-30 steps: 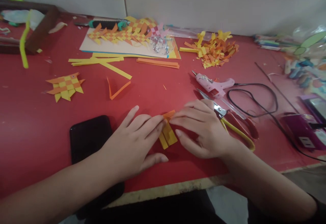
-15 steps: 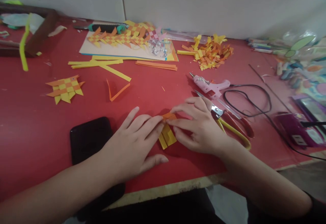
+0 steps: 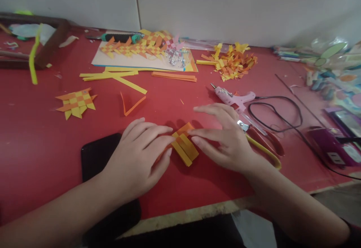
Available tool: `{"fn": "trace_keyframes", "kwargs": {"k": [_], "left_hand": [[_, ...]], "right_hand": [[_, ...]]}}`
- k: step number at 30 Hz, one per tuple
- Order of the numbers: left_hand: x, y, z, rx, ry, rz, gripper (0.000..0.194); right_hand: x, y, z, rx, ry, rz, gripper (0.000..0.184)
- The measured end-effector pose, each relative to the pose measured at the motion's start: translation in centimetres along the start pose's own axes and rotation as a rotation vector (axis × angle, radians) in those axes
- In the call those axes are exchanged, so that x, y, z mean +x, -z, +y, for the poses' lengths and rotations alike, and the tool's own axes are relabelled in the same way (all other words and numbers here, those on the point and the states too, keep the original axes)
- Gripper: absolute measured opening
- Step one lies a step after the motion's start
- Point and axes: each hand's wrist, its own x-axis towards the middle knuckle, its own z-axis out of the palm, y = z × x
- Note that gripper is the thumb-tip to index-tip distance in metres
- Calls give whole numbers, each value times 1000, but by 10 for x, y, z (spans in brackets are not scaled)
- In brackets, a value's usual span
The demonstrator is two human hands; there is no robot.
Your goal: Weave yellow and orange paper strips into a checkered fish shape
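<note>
A small woven piece of yellow and orange paper [image 3: 185, 150] is placed on the red bench [image 3: 166, 199], near its pale, worn front edge. Its left corner is touched by the fingertips of the left hand [image 3: 137, 156]; whether an orange strip is pinched beneath them cannot be told. Its upper right corner is met by the forefinger of the right hand [image 3: 229, 139], the thumb being held apart. A flat black object [image 3: 98, 154] is partly covered by the left arm. Scissors [image 3: 265, 144] and a pink glue gun [image 3: 235, 99] are laid to the right, a woven fish [image 3: 77, 103] to the left. Farther back, yellow strips [image 3: 109, 74], orange strips [image 3: 174, 76] and a heap of paper scraps [image 3: 235, 64] are spread. The bench is backed by a pale wall [image 3: 225, 7], divided by a dark upright seam [image 3: 137, 2].
</note>
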Motion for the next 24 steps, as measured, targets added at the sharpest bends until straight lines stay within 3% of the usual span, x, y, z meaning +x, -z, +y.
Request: {"fn": "trace_keyframes", "kwargs": {"k": [7, 15, 21, 24], "left_hand": [[3, 0, 3, 85, -240, -68, 23], [-2, -4, 3, 200, -236, -71, 27], [-3, -5, 3, 208, -239, -88, 27], [-2, -7, 2, 182, -266, -106, 30]], "right_hand": [[1, -8, 4, 84, 161, -185, 15], [-1, -9, 3, 98, 128, -209, 13], [-1, -5, 3, 205, 13, -397, 28], [0, -4, 4, 232, -28, -430, 25]]}}
